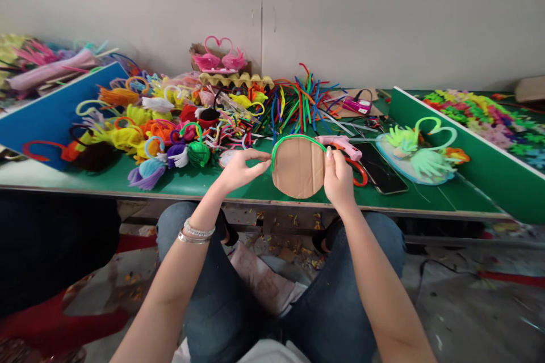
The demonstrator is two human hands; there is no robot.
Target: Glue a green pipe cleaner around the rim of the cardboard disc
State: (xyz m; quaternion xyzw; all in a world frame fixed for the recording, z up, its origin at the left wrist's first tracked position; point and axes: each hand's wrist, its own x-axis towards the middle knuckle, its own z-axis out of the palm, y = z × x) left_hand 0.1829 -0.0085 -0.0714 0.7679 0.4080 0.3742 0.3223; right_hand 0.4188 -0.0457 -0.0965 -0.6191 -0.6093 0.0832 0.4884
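A round cardboard disc (pixel 298 169) is held up at the table's front edge, with a green pipe cleaner (pixel 293 138) running along its upper rim. My right hand (pixel 339 178) grips the disc's right edge, thumb on the near face. At the left edge, my left hand (pixel 244 170) pinches the pipe cleaner between thumb and forefinger. Behind my right hand lie a pink glue gun (pixel 347 148) and orange-handled scissors (pixel 359 173), both partly hidden. A dark phone (pixel 378 167) rests beside them.
Pipe-cleaner swans (pixel 147 164) in many colours crowd the left. Loose pipe cleaners (pixel 302 102) lie at the back. To the right are two green swans on a pale base (pixel 394 161). A blue panel (pixel 63 116) and a green panel (pixel 464 153) flank the workspace.
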